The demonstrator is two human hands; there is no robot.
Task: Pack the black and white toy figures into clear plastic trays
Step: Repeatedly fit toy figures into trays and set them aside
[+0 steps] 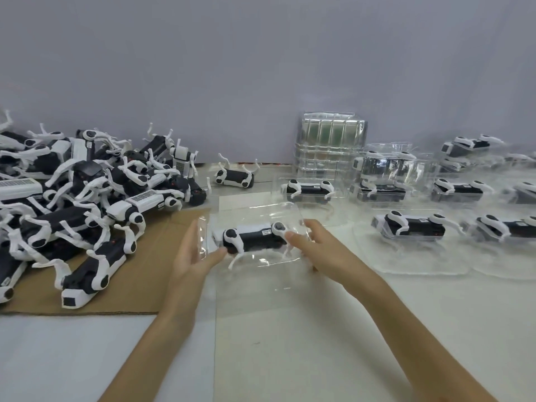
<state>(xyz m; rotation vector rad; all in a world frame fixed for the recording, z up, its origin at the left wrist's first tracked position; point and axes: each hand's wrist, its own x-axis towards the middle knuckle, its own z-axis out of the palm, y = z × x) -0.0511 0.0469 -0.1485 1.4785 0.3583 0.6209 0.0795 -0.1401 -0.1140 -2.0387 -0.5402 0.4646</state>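
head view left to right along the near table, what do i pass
pile of loose toy figures → left hand → clear tray with a toy figure in it → right hand → packed trays

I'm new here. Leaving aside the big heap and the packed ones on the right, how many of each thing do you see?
hands: 2, left hand and right hand
clear tray held by both: 1
toy figure in it: 1
lone toy figure by the heap: 1
stack of empty trays: 1
cardboard sheet: 1
Total: 7
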